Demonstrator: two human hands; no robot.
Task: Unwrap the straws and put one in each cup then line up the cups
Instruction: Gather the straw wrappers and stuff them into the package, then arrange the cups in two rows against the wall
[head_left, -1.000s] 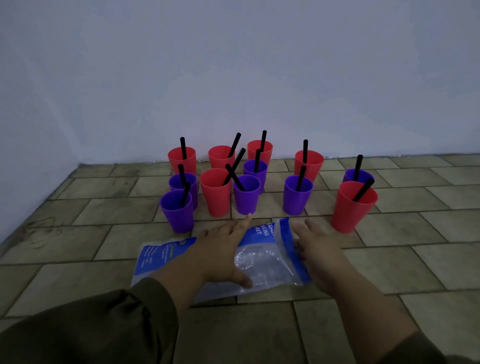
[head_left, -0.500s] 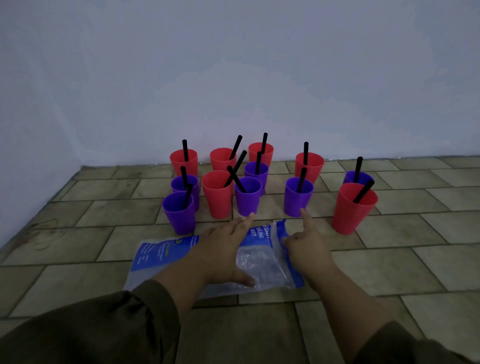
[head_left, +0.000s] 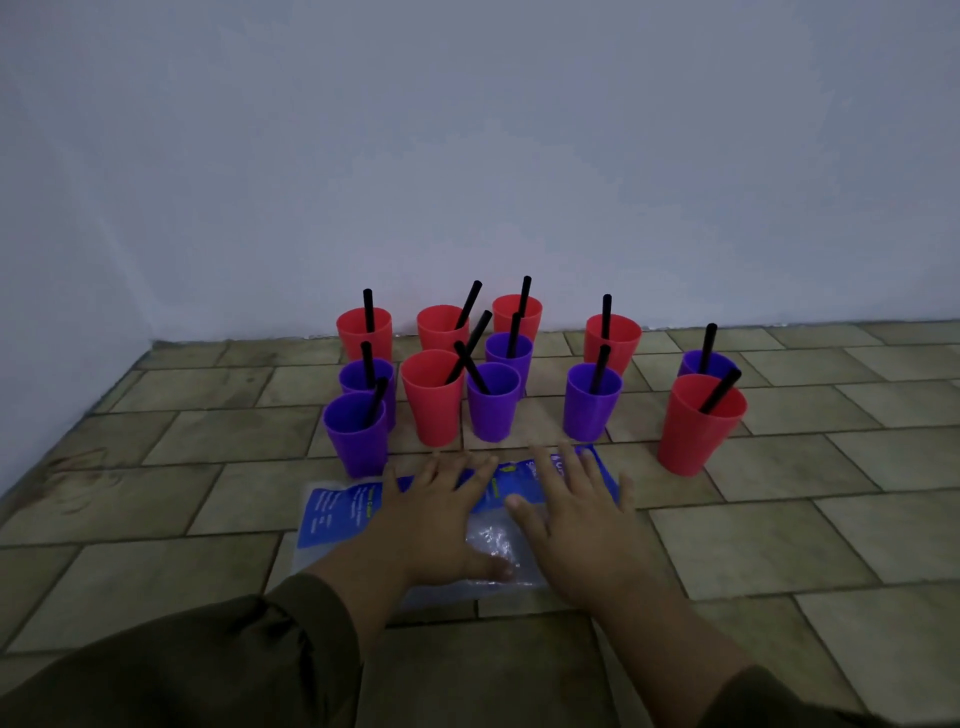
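Several red and purple plastic cups stand in a loose cluster on the tiled floor, each with a black straw in it. The nearest are a purple cup (head_left: 356, 434) at the left, a red cup (head_left: 432, 397) beside it and a red cup (head_left: 696, 423) at the right. In front of them lies a flat clear plastic bag with blue print (head_left: 340, 512). My left hand (head_left: 439, 525) and my right hand (head_left: 576, 512) both lie flat on the bag, fingers spread, side by side. Neither hand grips anything.
A pale wall rises right behind the cups and along the left side. Bare tiled floor (head_left: 779, 545) stretches to the right of the bag and toward me.
My right hand has moved left from the bag's right edge and now lies flat on the bag with its fingers spread. My left hand has stayed on the bag.
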